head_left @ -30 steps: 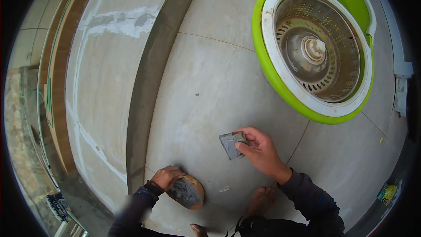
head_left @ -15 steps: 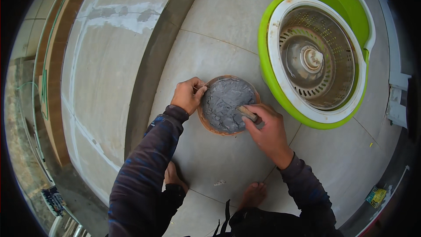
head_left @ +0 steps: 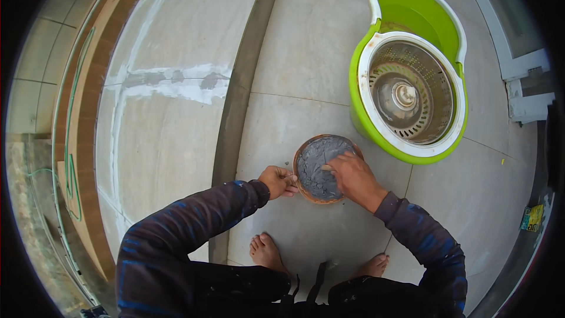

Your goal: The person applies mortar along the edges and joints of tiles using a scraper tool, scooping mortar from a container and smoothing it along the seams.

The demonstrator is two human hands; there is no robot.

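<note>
A round, shallow brown pan (head_left: 313, 188) filled with grey mortar sits on the tiled floor in front of me. My left hand (head_left: 278, 181) grips its left rim. My right hand (head_left: 353, 178) reaches into the pan from the right, fingers curled down into the grey mix around a small flat grey scraper that is mostly hidden under them. Both of my forearms are in dark blue sleeves.
A green and white spin-mop bucket (head_left: 360, 85) with a metal basket stands just beyond the pan, to the right. My bare feet (head_left: 266, 251) are on the tiles below the pan. A dark strip (head_left: 235, 100) runs along the floor at left, beside a white smeared patch (head_left: 176, 85).
The pan moved from low by my left foot up to the spot near the bucket. My right hand, which held the scraper apart on the floor, is now in the pan's mortar.
</note>
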